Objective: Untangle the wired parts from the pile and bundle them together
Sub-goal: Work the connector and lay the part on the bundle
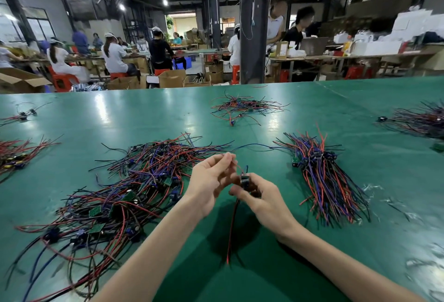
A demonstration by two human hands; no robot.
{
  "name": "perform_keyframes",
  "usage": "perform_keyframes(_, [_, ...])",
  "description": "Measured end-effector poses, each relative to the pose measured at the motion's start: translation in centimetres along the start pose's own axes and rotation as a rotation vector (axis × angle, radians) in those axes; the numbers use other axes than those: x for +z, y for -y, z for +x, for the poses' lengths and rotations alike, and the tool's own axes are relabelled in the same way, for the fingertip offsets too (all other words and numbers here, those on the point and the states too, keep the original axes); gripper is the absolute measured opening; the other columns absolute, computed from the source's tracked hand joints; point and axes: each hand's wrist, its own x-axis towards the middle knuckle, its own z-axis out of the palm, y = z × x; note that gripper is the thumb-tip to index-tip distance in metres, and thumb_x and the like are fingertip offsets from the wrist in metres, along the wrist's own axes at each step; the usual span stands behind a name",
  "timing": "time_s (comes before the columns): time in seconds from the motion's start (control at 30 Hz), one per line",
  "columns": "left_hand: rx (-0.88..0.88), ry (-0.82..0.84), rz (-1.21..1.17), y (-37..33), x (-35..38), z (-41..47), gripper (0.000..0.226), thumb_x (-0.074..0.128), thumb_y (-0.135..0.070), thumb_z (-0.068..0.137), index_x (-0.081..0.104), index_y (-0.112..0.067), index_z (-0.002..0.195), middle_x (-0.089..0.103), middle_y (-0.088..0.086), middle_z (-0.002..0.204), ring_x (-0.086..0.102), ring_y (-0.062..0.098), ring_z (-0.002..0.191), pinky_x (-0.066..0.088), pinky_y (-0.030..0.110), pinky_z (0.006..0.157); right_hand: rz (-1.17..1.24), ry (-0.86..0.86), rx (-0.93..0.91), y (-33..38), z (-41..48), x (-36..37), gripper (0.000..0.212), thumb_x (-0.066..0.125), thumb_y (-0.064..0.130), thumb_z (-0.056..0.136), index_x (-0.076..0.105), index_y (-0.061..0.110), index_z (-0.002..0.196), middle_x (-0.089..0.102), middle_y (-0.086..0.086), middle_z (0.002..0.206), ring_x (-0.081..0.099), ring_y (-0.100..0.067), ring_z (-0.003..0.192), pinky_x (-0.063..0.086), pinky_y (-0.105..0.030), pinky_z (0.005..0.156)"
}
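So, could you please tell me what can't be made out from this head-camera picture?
In the head view:
- Wired part: mostly covered by fingers of the right hand, so its type is unclear.
- Left hand: fingertips blurred, so where the pinched red wire ends is lost.
- Right-edge pile and left-edge pile: cut off by the frame.
- Tangled pile: overlapping wires hide the part count.

I see a glossy teal-green bench [120, 114]. The tangled pile [134, 188] is red, blue, purple and black wire, dotted with small green circuit boards [96, 211]. The bundle [324, 176] shows the same colours. The wired part [245, 181] is black, with red and black leads [231, 229] trailing. Stools [63, 81] behind — orange-red.
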Motion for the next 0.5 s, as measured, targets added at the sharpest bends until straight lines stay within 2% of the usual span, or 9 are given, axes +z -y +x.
perform_keyframes(0.1, [0.111, -0.062, 0.363, 0.9, -0.2, 0.0, 0.010, 0.063, -0.019, 0.089, 0.064, -0.013, 0.081, 0.062, -0.005, 0.071, 0.047, 0.004, 0.059, 0.041, 0.016, 0.052, 0.212, -0.029, 0.048, 0.4, 0.2, -0.1, 0.009, 0.062, 0.003, 0.088, 0.062, 0.012, 0.089, 0.068, 0.003, 0.071, 0.064, -0.007, 0.064, 0.049, -0.016, 0.065])
perform_keyframes(0.17, [0.055, -0.037, 0.436, 1.0, -0.3, -0.1, 0.020, 0.062, -0.031, 0.089, 0.068, -0.015, 0.080, 0.064, -0.005, 0.070, 0.047, 0.007, 0.060, 0.039, 0.020, 0.057, 0.279, -0.033, 0.066, 0.8, 0.3, -0.4, 0.010, 0.061, 0.001, 0.088, 0.063, 0.010, 0.091, 0.067, 0.000, 0.066, 0.062, -0.009, 0.058, 0.049, -0.018, 0.060])
perform_keyframes(0.27, [-0.081, 0.129, 0.423, 1.0, -0.3, -0.5, 0.041, 0.060, -0.049, 0.081, 0.074, -0.011, 0.074, 0.062, 0.004, 0.060, 0.053, 0.015, 0.053, 0.044, 0.029, 0.064, 0.326, 0.005, 0.128, 1.3, 0.3, -1.0, 0.007, 0.061, 0.002, 0.088, 0.063, 0.008, 0.089, 0.064, -0.002, 0.057, 0.056, -0.011, 0.047, 0.043, -0.019, 0.046])
perform_keyframes(0.33, [-0.107, 0.218, 0.375, 1.2, -0.3, -0.5, 0.046, 0.060, -0.050, 0.078, 0.073, -0.006, 0.080, 0.059, 0.010, 0.057, 0.054, 0.017, 0.050, 0.043, 0.030, 0.063, 0.358, 0.048, 0.190, 1.4, 0.3, -1.3, 0.004, 0.060, 0.002, 0.088, 0.061, 0.005, 0.087, 0.061, -0.006, 0.052, 0.049, -0.012, 0.041, 0.036, -0.019, 0.039])
perform_keyframes(0.4, [-0.137, 0.216, 0.310, 1.5, -0.3, -0.3, 0.043, 0.063, -0.044, 0.079, 0.070, -0.003, 0.090, 0.060, 0.010, 0.068, 0.053, 0.018, 0.060, 0.040, 0.032, 0.070, 0.393, 0.098, 0.250, 1.5, 0.4, -1.4, 0.004, 0.059, 0.000, 0.087, 0.060, 0.003, 0.085, 0.058, -0.007, 0.047, 0.045, -0.012, 0.036, 0.033, -0.019, 0.038])
perform_keyframes(0.5, [-0.197, 0.233, 0.169, 1.6, -0.6, 0.0, 0.028, 0.067, -0.032, 0.074, 0.069, -0.006, 0.085, 0.058, 0.001, 0.066, 0.051, 0.016, 0.066, 0.042, 0.028, 0.071, 0.407, 0.171, 0.314, 1.4, 0.6, -1.4, 0.012, 0.057, -0.004, 0.085, 0.060, 0.008, 0.086, 0.055, -0.009, 0.043, 0.042, -0.013, 0.032, 0.029, -0.021, 0.039])
